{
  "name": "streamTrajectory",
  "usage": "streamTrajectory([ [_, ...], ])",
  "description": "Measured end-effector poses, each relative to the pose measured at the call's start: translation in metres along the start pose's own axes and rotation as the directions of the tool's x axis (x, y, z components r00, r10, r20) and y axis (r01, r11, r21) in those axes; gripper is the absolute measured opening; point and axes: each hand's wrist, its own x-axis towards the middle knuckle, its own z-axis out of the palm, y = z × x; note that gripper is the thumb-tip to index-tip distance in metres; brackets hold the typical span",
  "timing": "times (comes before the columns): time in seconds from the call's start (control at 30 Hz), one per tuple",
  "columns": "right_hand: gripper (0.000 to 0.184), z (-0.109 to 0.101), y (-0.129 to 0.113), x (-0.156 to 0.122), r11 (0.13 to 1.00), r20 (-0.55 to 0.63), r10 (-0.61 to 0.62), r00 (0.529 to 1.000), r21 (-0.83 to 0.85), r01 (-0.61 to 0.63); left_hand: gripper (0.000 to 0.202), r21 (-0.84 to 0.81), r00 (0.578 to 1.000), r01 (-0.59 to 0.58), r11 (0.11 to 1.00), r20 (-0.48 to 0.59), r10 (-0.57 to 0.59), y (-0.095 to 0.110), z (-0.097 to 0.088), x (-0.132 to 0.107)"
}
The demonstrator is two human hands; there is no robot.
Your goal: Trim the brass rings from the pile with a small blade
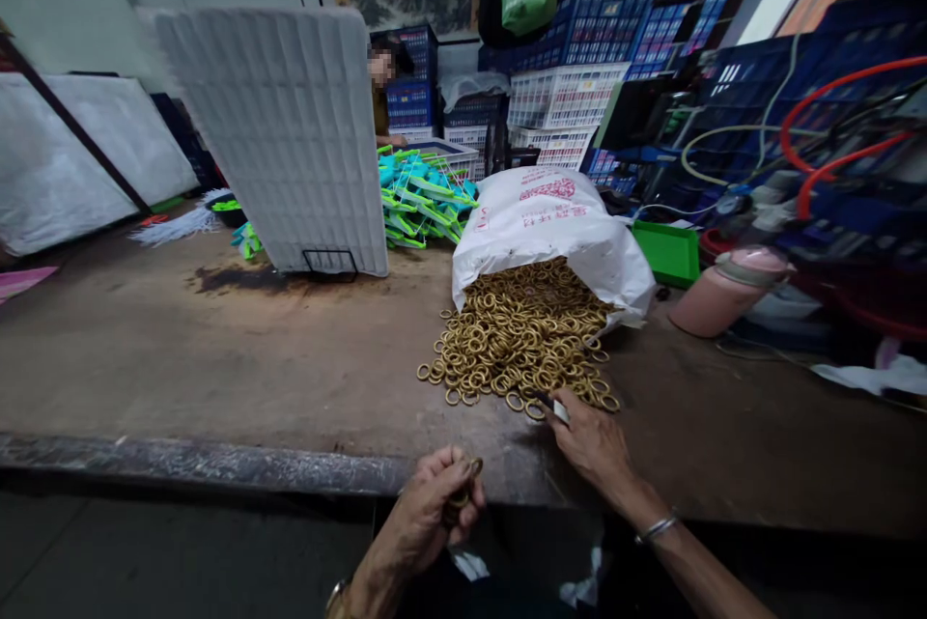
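Several gold-coloured rings (463,495) are in my left hand (429,508), its fingers closed around them just in front of the table edge. My right hand (598,445) grips a small tool (556,406) with a dark tip and a pale part; its exact kind is too small to make out. The tool's tip is at the near edge of a heap of the same gold rings (511,339). This heap spills onto the tabletop from the mouth of a white woven sack (540,213) with red print, which lies on its side.
A tall white ribbed panel (282,136) stands on the brown table (217,358) at left. Bright green and blue plastic pieces (424,199) are piled behind it, near another person (380,98). To the right are a green tray (664,252) and a pink bottle (731,291).
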Motion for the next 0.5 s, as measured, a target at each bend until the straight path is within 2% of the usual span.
streamTrajectory([
  [0.17,0.019,0.015,0.001,-0.011,0.999,-0.048,-0.046,0.998,-0.015,0.045,0.026,-0.052,1.000,-0.014,0.999,-0.017,0.013,-0.006,-0.004,-0.004],
  [0.33,0.016,0.019,-0.011,-0.017,0.994,-0.071,-0.056,0.996,-0.095,0.049,0.020,-0.088,1.000,0.003,0.996,-0.027,-0.005,-0.012,-0.006,-0.009],
  [0.5,0.015,0.018,-0.014,-0.021,0.988,-0.033,-0.036,0.999,-0.149,0.031,0.021,-0.036,0.995,0.087,0.996,-0.039,-0.088,-0.035,-0.009,-0.022],
])
